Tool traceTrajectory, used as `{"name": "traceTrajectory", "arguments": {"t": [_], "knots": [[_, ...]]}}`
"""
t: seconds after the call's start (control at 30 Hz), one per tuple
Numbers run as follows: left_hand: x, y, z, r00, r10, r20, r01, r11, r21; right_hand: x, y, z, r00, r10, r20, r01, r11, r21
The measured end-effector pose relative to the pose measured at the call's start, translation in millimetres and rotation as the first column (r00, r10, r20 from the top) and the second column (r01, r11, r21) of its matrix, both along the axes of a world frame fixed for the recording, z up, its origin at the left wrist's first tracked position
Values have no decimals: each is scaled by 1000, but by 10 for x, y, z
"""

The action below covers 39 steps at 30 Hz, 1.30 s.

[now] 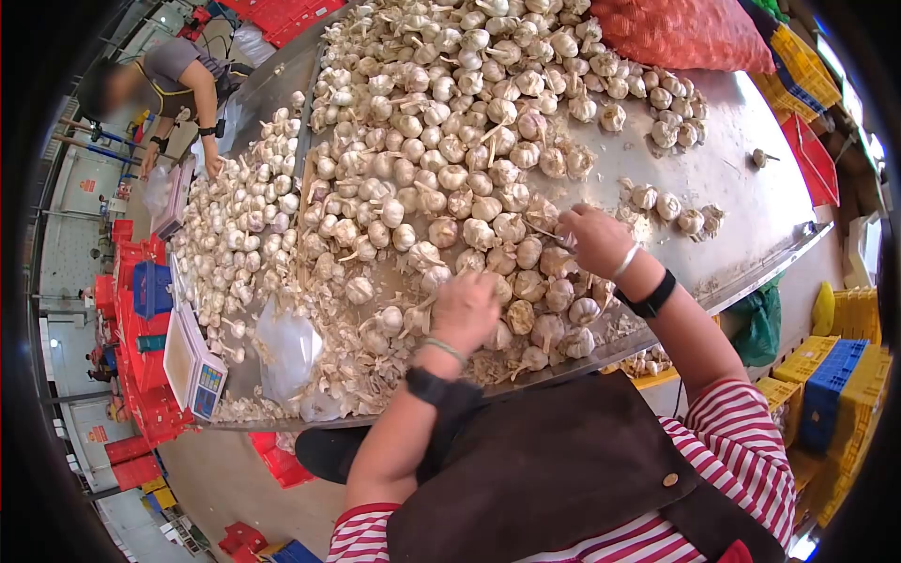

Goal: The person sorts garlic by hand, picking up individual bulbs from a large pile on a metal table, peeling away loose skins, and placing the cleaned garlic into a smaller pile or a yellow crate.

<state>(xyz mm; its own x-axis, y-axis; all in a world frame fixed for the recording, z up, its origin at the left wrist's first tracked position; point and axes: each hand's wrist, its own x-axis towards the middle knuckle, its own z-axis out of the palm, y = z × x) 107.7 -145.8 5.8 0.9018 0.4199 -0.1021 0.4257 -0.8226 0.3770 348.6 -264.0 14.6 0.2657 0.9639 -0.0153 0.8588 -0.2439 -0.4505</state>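
Many garlic bulbs [453,176] lie heaped on a metal table [741,202], with loose skins among them. My left hand [466,308] is over the near part of the heap, its fingers curled and slightly blurred. Whatever lies under those fingers is hidden. To the right and farther in, my right hand [596,241] is closed on a small knife [544,232]; its thin blade points left over the bulbs, and its handle is covered by the fingers. A yellowish bulb [520,317] rests just right of my left hand.
A red mesh sack [685,33] lies at the far right. On the left stand a white scale [194,366] and a clear plastic bag [286,349]. Another person [183,80] reaches toward the left pile. Yellow crates [856,314] are stacked at right.
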Motion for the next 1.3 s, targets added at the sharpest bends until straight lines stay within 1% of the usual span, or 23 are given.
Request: {"name": "traceTrajectory", "arguments": {"t": [0.1, 0.17, 0.23, 0.3, 0.37, 0.4, 0.43, 0.47, 0.5, 0.57, 0.6, 0.63, 0.67, 0.7, 0.73, 0.77, 0.8, 0.83, 0.9, 0.93, 1.0, 1.23, 1.3], "knots": [[80, -306, -160, 991, 87, 103, -111, 959, 259, 48, 214, 28, 993, 103, 56, -87, 965, -247], [79, -262, -145, 995, 92, 33, -97, 972, 215, 136, 240, -64, 993, 114, 41, -101, 965, -241], [95, -184, -34, 973, 183, -143, -198, 975, -98, 206, 248, -73, 979, 203, -23, -201, 940, -274], [-8, -52, -109, 984, 147, -101, -162, 972, -168, 257, 227, -133, 987, 150, -66, -162, 955, -251], [-147, 39, -120, 884, 437, 169, -229, 718, -657, 339, 158, -169, 989, 91, -113, -115, 966, -232], [-228, 98, -9, 886, 434, 163, -229, 716, -659, 390, 97, -153, 983, -48, -178, 27, 992, -120], [-365, 152, 114, 738, 646, 194, -112, 401, -909, 434, 26, -135, 951, -171, -258, 171, 985, -23], [-489, 187, 277, 554, 825, 108, 108, 58, -993, 506, -103, -31, 820, -186, -540, 230, 973, 13], [-590, 209, 423, 501, 864, 55, 321, -127, -939, 552, -229, 134, 612, -170, -773, 299, 954, 27], [-838, 226, 412, 415, 910, 5, 417, -185, -890, 467, -385, 441, 5, -45, -999, 438, 898, -39], [-868, 228, 373, 410, 912, 1, 412, -185, -892, 373, -401, 625, -184, 54, -981, 447, 894, -35], [-887, 226, 328, 550, 834, -57, 41, -95, -995, 382, -398, 526, -190, 52, -980, 443, 895, -39], [-887, 221, 305, 644, 746, -168, -318, 61, -946, 418, -395, 349, -105, 59, -993, 357, 934, 17], [-770, 129, 290, 727, 667, -165, -432, 257, -865, 408, -359, 264, -19, 77, -997, 263, 962, 70], [-602, -13, 265, 793, 582, -183, -503, 453, -736, 324, -294, 201, 275, -244, -930, 276, 946, -167], [-549, -117, 194, 923, 374, 90, -307, 857, -414, 265, -198, 63, 550, -224, -805, 138, 975, -177], [-410, -224, 199, 940, 339, -39, -336, 901, -272, 104, -152, 84, 866, -78, -494, 94, 996, 6], [-398, -283, 0, 954, 297, -43, -299, 927, -228, -110, -113, 103, 997, 36, -68, -23, 984, 178], [-311, -322, -104, 946, 317, -68, -324, 912, -252, -275, -30, -27, 996, 79, 35, -79, 997, -14], [-291, -321, -165, 939, 341, -40, -340, 911, -234, -391, 148, 16, 993, 114, 22, -115, 993, 24], [-310, -250, -93, 941, 332, -61, -336, 903, -269, -467, 172, 99, 999, 18, 39, -4, 949, -314], [-560, -140, -176, 916, 383, 122, -258, 792, -554, -149, 123, 165, 995, 52, -81, -78, 930, -360], [-648, -190, -90, 761, 647, -45, -198, 165, -966, -72, 73, 306, 917, -104, -385, 8, 970, -242]]}}
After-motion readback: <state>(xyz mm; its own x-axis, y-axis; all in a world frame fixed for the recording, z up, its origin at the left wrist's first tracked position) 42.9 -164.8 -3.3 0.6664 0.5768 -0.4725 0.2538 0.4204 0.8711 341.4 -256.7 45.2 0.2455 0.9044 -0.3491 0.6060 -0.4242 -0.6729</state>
